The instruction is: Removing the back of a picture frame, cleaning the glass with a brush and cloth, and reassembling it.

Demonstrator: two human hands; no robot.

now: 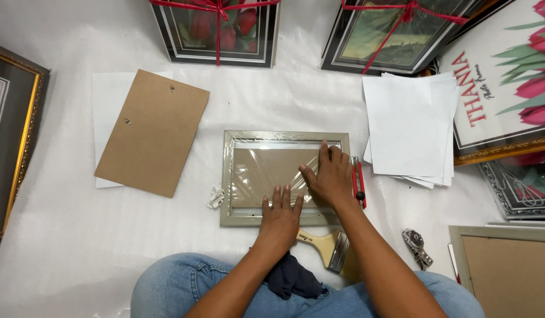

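Pressing flat on a plastic-wrapped silver frame (pixel 284 176), left hand (pixel 280 215) at its lower edge, right hand (pixel 330 176) at its right side, fingers spread, gripping nothing

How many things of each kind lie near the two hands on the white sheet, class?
Silver picture frame: 1
Brown backing board: 1
Paintbrush: 1
Red utility knife: 1
Wristwatch: 1
White paper stack: 1
Dark cloth: 1
Total: 7

Both forearms were extended forward. The left hand (pixel 279 213) was laid flat, palm down, fingers spread. The right hand (pixel 329 176) was pressed flat just beside it.
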